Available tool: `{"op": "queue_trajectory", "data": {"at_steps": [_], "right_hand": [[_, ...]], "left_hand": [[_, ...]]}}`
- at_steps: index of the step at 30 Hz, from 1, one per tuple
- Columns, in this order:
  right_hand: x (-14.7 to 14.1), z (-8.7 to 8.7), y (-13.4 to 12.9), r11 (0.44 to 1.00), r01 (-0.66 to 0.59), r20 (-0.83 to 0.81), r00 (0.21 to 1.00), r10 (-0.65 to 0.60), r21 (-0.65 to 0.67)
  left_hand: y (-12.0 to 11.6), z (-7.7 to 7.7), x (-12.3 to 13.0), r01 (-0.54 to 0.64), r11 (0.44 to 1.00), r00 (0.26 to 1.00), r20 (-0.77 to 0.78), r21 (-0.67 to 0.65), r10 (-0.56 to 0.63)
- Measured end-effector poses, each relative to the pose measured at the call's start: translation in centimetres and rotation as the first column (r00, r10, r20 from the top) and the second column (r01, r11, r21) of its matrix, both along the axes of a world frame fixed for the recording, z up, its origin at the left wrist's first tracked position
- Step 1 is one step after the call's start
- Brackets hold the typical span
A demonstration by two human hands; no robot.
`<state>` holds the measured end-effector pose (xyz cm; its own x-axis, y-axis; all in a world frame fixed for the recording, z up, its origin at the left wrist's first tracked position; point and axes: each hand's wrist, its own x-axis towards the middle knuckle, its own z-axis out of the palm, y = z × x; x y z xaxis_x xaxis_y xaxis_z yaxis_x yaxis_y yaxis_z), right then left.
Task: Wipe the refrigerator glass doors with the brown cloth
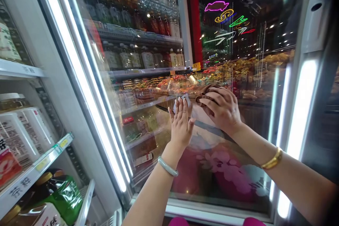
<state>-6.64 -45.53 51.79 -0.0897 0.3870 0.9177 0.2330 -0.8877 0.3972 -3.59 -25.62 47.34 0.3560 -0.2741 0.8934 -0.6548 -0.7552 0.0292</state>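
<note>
My left hand (181,123) is raised with its fingers stretched out, flat against or very close to the glass door (254,127). A pale green bangle (167,166) circles that wrist. To its right, my right hand (224,109) is at the same pane, its fingers bent over a brown crumpled patch (205,93). Whether that patch is a cloth or a reflection of the hand, I cannot tell. A gold bangle (272,159) sits on the right wrist. Reflections of a person and neon shapes overlie the pane.
On the left, open shelves (26,180) hold white-lidded containers (16,123) and a green-wrapped bottle (63,192). Bright light tubes (79,70) run along the door frame, with another tube (299,123) at the right. Rows of bottles (143,56) show in the glass.
</note>
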Motion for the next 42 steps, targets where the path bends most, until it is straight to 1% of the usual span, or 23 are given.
{"op": "queue_trajectory", "data": {"at_steps": [2,4,6,8,10,11,13,16,17,18,19,20,21,23,25,28,30,32,34,36,37,39,42], "right_hand": [[0.0,-1.3,0.1,0.998,-0.009,-0.006,1.0,0.009,0.067],[0.0,-2.5,1.2,0.996,-0.027,-0.013,1.0,0.028,0.09],[0.2,-2.6,3.0,0.987,-0.058,-0.037,0.997,0.064,0.151],[0.4,-1.9,5.0,0.947,-0.119,-0.053,0.989,0.141,0.3],[0.5,-1.1,6.8,0.863,-0.219,-0.065,0.959,0.277,0.455],[0.4,-1.0,7.5,0.816,-0.288,-0.069,0.927,0.369,0.501],[0.0,-1.4,8.7,0.723,-0.431,-0.095,0.822,0.561,0.541],[-1.0,-3.0,9.1,0.567,-0.573,-0.129,0.627,0.768,0.593],[-1.3,-3.3,8.8,0.53,-0.586,-0.132,0.585,0.8,0.613],[-1.6,-3.4,8.3,0.513,-0.589,-0.128,0.571,0.811,0.624],[-1.7,-3.2,7.6,0.521,-0.583,-0.122,0.586,0.801,0.624],[-1.8,-2.7,6.8,0.551,-0.569,-0.111,0.627,0.771,0.611],[-1.7,-2.1,5.9,0.601,-0.546,-0.099,0.687,0.72,0.584],[-1.4,-0.6,4.3,0.73,-0.463,-0.068,0.821,0.567,0.504],[-0.8,0.4,3.2,0.838,-0.34,-0.053,0.916,0.399,0.427],[0.5,0.1,2.9,0.929,-0.19,-0.054,0.975,0.218,0.318],[1.4,-1.0,3.4,0.964,-0.125,-0.065,0.987,0.144,0.236],[2.1,-2.0,4.3,0.979,-0.064,-0.066,0.995,0.078,0.194],[2.6,-2.7,5.3,0.982,-0.033,-0.065,0.997,0.046,0.186],[3.0,-3.1,6.1,0.983,-0.039,-0.074,0.996,0.053,0.178],[3.1,-3.2,6.4,0.985,-0.048,-0.08,0.995,0.062,0.167],[3.2,-3.4,6.7,0.989,-0.06,-0.091,0.993,0.073,0.137],[3.2,-3.9,6.6,0.994,-0.058,-0.102,0.992,0.068,0.095]], "left_hand": [[0.5,-0.1,-0.2,-0.009,1.0,1.0,-0.001,0.003,0.009],[0.5,-0.5,-0.8,0.025,1.0,1.0,0.018,-0.001,-0.025],[0.1,-0.9,-1.5,0.117,0.993,0.991,0.061,0.001,-0.117],[-0.6,-1.3,-2.1,0.219,0.976,0.97,0.109,0.008,-0.218],[-1.2,-1.5,-2.3,0.296,0.955,0.947,0.136,-0.013,-0.292],[-1.4,-1.4,-2.3,0.327,0.944,0.938,0.139,-0.039,-0.319],[-1.5,-1.1,-1.8,0.374,0.922,0.923,0.136,-0.102,-0.359],[-1.1,0.3,-0.8,0.369,0.921,0.924,0.154,-0.123,-0.349],[-0.9,0.9,-0.6,0.344,0.934,0.93,0.172,-0.096,-0.325],[-0.8,1.6,-0.4,0.307,0.95,0.937,0.193,-0.059,-0.291],[-0.7,2.3,-0.3,0.262,0.965,0.944,0.209,-0.015,-0.253],[-0.7,2.9,-0.3,0.213,0.977,0.951,0.225,0.028,-0.214],[-0.8,3.3,-0.3,0.165,0.984,0.954,0.243,0.059,-0.175],[-1.1,3.7,-0.5,0.082,0.994,0.954,0.281,0.078,-0.101],[-1.2,3.3,-0.6,0.029,0.996,0.944,0.326,0.08,-0.054],[-0.2,2.3,-0.4,-0.035,0.993,0.93,0.368,0.109,-0.008],[0.9,2.1,0.0,-0.086,0.993,0.928,0.369,0.077,0.052],[1.7,2.4,0.4,-0.134,0.99,0.928,0.345,-0.036,0.138],[1.7,2.8,0.6,-0.151,0.975,0.926,0.321,-0.162,0.197],[1.3,2.9,0.6,-0.14,0.964,0.923,0.324,-0.227,0.21],[1.2,2.6,0.6,-0.129,0.965,0.92,0.335,-0.23,0.203],[1.4,1.5,0.5,-0.11,0.978,0.918,0.36,-0.177,0.168],[3.4,-1.2,0.4,-0.122,0.992,0.92,0.373,-0.02,0.12]]}}
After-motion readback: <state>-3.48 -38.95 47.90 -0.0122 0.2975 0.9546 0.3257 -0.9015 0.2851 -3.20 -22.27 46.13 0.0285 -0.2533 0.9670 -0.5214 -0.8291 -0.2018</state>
